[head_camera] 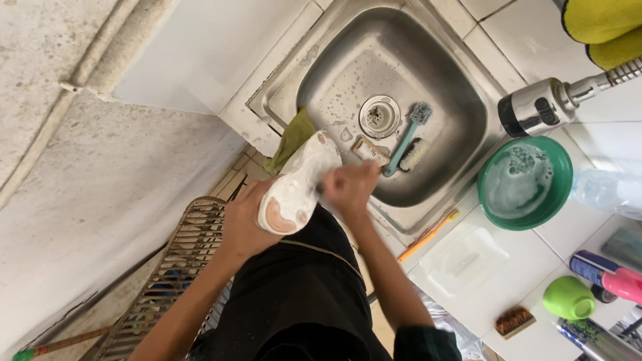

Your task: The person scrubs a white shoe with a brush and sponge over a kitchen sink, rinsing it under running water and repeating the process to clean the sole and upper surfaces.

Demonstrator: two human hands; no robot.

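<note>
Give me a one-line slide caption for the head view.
Left hand holds a white shoe sole-up over a steel sink while the right hand scrubs it.

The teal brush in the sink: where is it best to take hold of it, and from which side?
Grip the teal brush at the bare middle of its slim handle, coming from above. It lies flat in the sink, with bristles at both ends, so only the middle is free.

Bright, even light; perhaps slight blur.
</note>
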